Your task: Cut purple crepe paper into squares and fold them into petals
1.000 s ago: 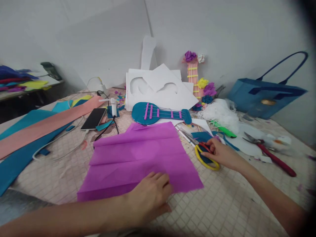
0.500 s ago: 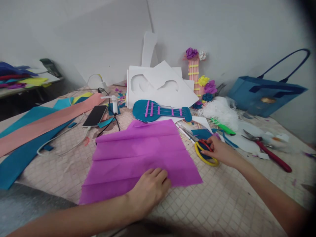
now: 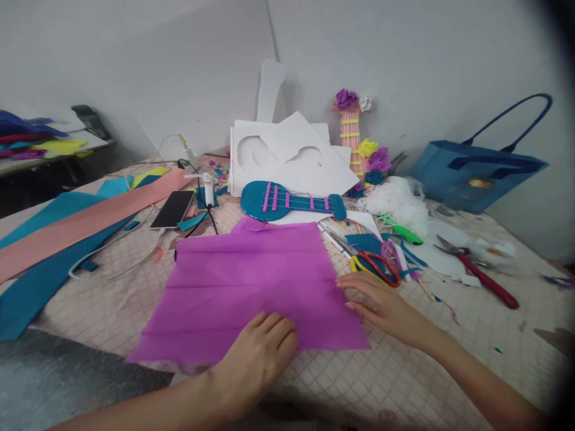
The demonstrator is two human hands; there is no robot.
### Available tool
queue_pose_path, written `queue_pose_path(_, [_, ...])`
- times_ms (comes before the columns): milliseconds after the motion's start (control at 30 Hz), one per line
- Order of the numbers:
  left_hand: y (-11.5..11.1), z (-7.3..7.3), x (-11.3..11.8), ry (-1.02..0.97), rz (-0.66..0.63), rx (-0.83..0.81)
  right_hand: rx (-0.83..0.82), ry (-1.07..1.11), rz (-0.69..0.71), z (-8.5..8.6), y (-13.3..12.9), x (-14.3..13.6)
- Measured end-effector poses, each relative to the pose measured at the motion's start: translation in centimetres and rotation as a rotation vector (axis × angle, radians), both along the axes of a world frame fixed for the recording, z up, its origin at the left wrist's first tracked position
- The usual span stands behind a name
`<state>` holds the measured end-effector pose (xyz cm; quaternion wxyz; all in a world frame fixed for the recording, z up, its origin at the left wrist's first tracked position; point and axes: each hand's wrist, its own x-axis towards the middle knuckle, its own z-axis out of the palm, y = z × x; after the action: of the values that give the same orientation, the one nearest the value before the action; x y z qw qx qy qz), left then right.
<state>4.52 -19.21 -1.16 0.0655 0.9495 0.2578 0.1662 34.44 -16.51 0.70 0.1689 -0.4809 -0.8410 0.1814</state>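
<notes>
Purple sheet (image 3: 251, 266), crepe paper by the look of it, lies spread on the quilted table cover (image 3: 332, 380) right in front of the person; its far edge comes up close to a small blue guitar (image 3: 269, 202), and faint creases run across it from side to side. Left hand (image 3: 265, 353) rests on the near part of the sheet, fingers curled and close together; its thumb is out of sight, so I can't tell whether it pinches the paper or only presses it down. Right hand (image 3: 381, 302) is loosely spread at the sheet's right edge, thumb apart from the fingers and nothing gripped; whether the fingertips touch the paper is hard to make out from here; just beyond them lie scissors (image 3: 359, 256) with red and yellow handles. I'd judge the sheet very light and limp, with a slight grain rather than a slippery face; it should crease readily and tear if tugged hard; best held by a corner or a side edge, lightly between thumb and finger, with the other palm flat on the middle to stop it sliding.
</notes>
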Motion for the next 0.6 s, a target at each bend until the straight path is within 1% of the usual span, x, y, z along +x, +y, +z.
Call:
queue_pose_path(67, [0.0, -0.1, -0.1, -0.006, 0.002, -0.02, -0.044, 0.01, 0.059, -0.3, -0.1, -0.5])
queue_pose_path(133, [0.1, 0.0, -0.1, 0.0, 0.022, -0.036, -0.08, 0.014, 0.07, -0.5, 0.0, -0.7])
queue_pose_path(233, [0.5, 0.3, -0.2, 0.012, 0.066, -0.064, -0.11, 0.033, 0.047, -0.6, -0.1, -0.7])
queue_pose_path(300, [0.8, 0.6, -0.2, 0.01, 0.08, -0.081, -0.097, 0.043, 0.008, -0.5, -0.1, -0.5])
queue_pose_path(367, [1.0, 0.9, -0.3, 0.008, 0.067, -0.072, -0.038, 0.034, -0.074, -0.3, 0.1, 0.1])
queue_pose_path(467, [0.8, 1.5, -0.7, 0.04, 0.002, -0.071, 0.069, -0.013, -0.28, -0.3, 1.4, 2.1])
queue_pose_path(533, [0.5, 1.9, -1.2, 0.067, -0.049, -0.092, 0.106, -0.072, -0.396, -0.5, 2.6, 3.7])
queue_pose_path(600, [0.2, 2.2, -1.8, 0.098, -0.099, -0.117, 0.113, -0.121, -0.461, -1.0, 3.7, 5.3])
